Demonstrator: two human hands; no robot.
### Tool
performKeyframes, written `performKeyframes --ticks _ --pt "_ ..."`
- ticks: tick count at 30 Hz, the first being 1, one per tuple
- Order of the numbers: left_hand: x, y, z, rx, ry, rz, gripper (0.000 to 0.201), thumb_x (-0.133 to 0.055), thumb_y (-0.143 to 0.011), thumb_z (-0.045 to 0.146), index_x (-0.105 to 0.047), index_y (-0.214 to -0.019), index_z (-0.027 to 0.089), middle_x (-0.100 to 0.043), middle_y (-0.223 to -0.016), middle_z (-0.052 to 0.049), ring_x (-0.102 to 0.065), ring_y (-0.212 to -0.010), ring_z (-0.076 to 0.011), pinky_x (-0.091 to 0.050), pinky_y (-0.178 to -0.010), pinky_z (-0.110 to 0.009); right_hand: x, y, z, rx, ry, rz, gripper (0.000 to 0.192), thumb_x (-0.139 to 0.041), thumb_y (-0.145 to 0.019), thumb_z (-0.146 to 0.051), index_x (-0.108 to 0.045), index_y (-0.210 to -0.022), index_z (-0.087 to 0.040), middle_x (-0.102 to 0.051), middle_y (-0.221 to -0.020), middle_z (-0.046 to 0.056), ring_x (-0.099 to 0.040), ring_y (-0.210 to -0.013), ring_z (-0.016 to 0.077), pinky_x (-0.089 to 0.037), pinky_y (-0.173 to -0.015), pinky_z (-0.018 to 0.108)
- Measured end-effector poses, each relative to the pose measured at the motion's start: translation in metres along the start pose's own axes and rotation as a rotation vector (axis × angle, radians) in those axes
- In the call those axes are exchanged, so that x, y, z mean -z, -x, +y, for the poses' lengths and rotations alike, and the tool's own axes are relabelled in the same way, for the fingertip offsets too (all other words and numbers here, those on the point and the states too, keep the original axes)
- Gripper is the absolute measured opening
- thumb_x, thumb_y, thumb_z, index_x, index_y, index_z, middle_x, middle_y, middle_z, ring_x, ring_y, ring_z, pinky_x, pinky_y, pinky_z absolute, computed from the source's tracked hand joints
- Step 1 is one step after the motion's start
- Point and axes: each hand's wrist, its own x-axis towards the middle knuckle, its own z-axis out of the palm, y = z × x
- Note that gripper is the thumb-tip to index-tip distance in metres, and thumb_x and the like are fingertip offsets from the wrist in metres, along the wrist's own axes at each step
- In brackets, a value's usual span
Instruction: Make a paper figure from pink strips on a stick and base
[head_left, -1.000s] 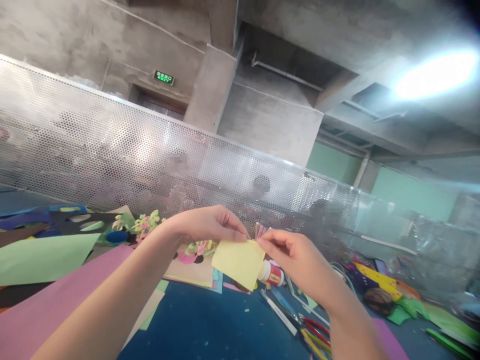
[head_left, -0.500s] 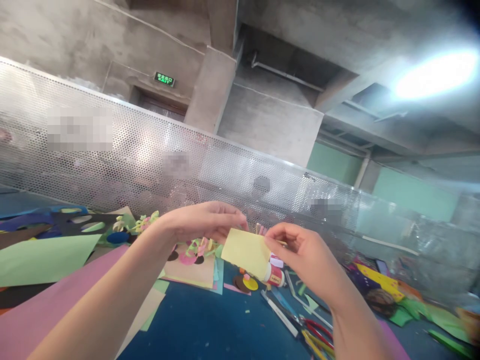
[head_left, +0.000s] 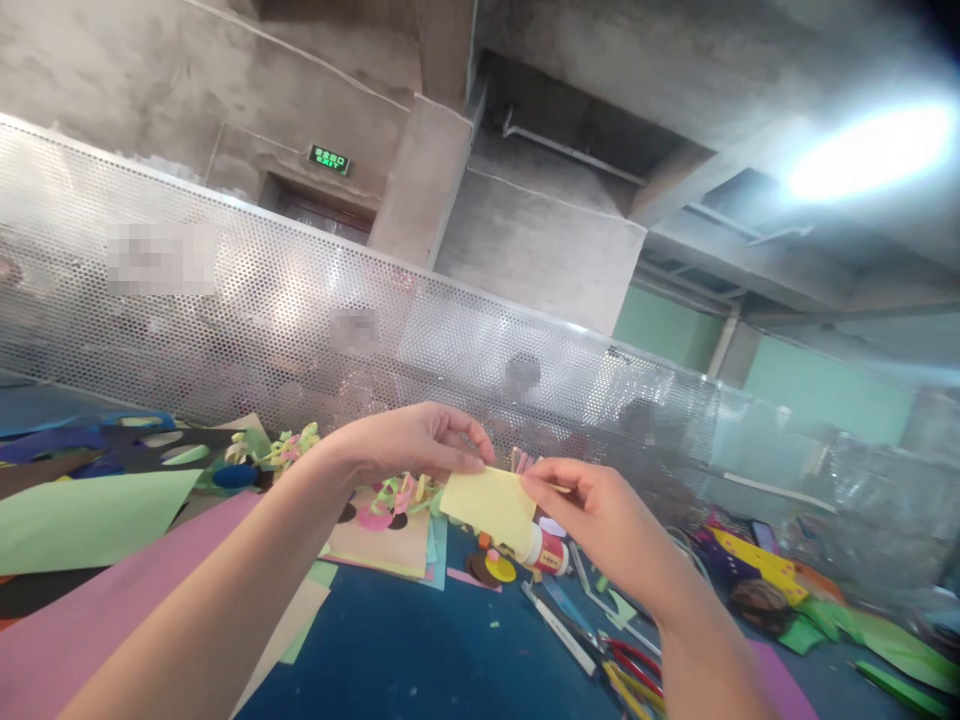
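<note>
A small pale yellow paper square (head_left: 491, 505) hangs in the air above the blue table (head_left: 420, 650). My left hand (head_left: 412, 445) pinches its upper left edge between thumb and fingers. My right hand (head_left: 596, 520) pinches its upper right edge. Just under the paper lies a glue bottle (head_left: 546, 550) with a red and white label, on its side.
Large pink (head_left: 90, 620) and green (head_left: 82, 515) paper sheets cover the left of the table. Curled paper cut-outs (head_left: 285, 450) lie behind them. Red-handled scissors (head_left: 634, 665) and paper scraps (head_left: 757, 575) lie at the right. A perforated metal screen (head_left: 225, 310) runs along the back edge.
The yellow paper has tilted and moved slightly right between my hands. My right hand shifted its pinch along the paper's edge; my left hand stayed at the other edge.
</note>
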Motion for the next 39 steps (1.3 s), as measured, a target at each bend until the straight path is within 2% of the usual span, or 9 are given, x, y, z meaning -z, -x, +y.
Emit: performKeyframes --ticks 5,10,16,21,26,34,39 --pt "-0.0006 -0.0006 -0.0003 0.013 -0.043 -0.004 0.024 -0.062 -0.071 0.037 -0.063 -0.087 0.019 -0.058 -0.065 0.001 -0.049 -0.057 -0.0075 -0.037 -0.054 -0.019 -0.0009 -0.0012 0.0020 0.013 -0.064 0.010 0.023 -0.050 -0.081 -0.033 -0.066 -0.095 -0.023 -0.067 -0.088 0.003 -0.061 -0.078 0.0160 -0.049 -0.068 0.028" --pt "-0.0006 -0.0033 -0.0029 -0.009 -0.079 0.024 0.024 -0.065 -0.068 0.038 -0.064 -0.081 0.018 -0.057 -0.062 0.002 -0.047 -0.055 -0.0065 -0.034 -0.051 -0.018 -0.0019 -0.0028 0.0018 0.013 -0.089 0.017 0.022 -0.053 -0.080 -0.031 -0.065 -0.096 -0.023 -0.067 -0.089 0.003 -0.061 -0.082 0.0163 -0.049 -0.073 0.029" --pt "-0.0007 -0.0037 -0.0033 -0.041 -0.106 0.021 0.022 -0.067 -0.067 0.034 -0.065 -0.081 0.018 -0.061 -0.067 0.000 -0.048 -0.057 -0.0069 -0.033 -0.050 -0.018 -0.0048 -0.0039 -0.0013 -0.026 -0.098 -0.022 0.024 -0.049 -0.082 -0.035 -0.065 -0.095 -0.021 -0.068 -0.085 0.004 -0.062 -0.079 0.0167 -0.050 -0.071 0.029" --pt "-0.0021 -0.0032 -0.0022 0.005 -0.093 0.002 0.021 -0.066 -0.067 0.036 -0.066 -0.079 0.019 -0.056 -0.060 0.002 -0.046 -0.054 -0.0061 -0.035 -0.050 -0.018 -0.0049 -0.0030 -0.0016 0.005 -0.045 0.012 0.012 -0.053 -0.079 -0.029 -0.062 -0.083 -0.022 -0.066 -0.081 0.002 -0.062 -0.076 0.0153 -0.049 -0.070 0.028" --pt "-0.0009 -0.0047 -0.0044 0.029 -0.092 -0.006 0.022 -0.066 -0.067 0.037 -0.066 -0.080 0.019 -0.059 -0.064 0.001 -0.048 -0.057 -0.0063 -0.036 -0.051 -0.017 -0.0047 -0.0027 -0.0029 0.011 -0.020 0.021 0.008 -0.054 -0.077 -0.024 -0.061 -0.078 -0.022 -0.065 -0.078 0.000 -0.061 -0.073 0.0145 -0.049 -0.065 0.026" --pt "-0.0004 -0.0059 -0.0062 0.014 -0.033 -0.040 0.022 -0.068 -0.067 0.034 -0.066 -0.083 0.019 -0.064 -0.073 -0.001 -0.052 -0.062 -0.0071 -0.037 -0.055 -0.018 -0.0068 -0.0032 -0.0022 -0.055 -0.096 -0.062 0.028 -0.047 -0.082 -0.039 -0.065 -0.090 -0.020 -0.066 -0.077 0.003 -0.061 -0.075 0.0167 -0.049 -0.065 0.028" --pt "-0.0022 -0.0052 -0.0038 0.032 -0.029 -0.037 0.024 -0.071 -0.063 0.034 -0.066 -0.081 0.020 -0.063 -0.070 0.001 -0.052 -0.062 -0.0076 -0.037 -0.056 -0.020 -0.0078 -0.0037 -0.0035 0.000 -0.073 -0.017 0.014 -0.052 -0.079 -0.030 -0.063 -0.080 -0.021 -0.067 -0.079 0.001 -0.061 -0.072 0.0145 -0.048 -0.064 0.026"
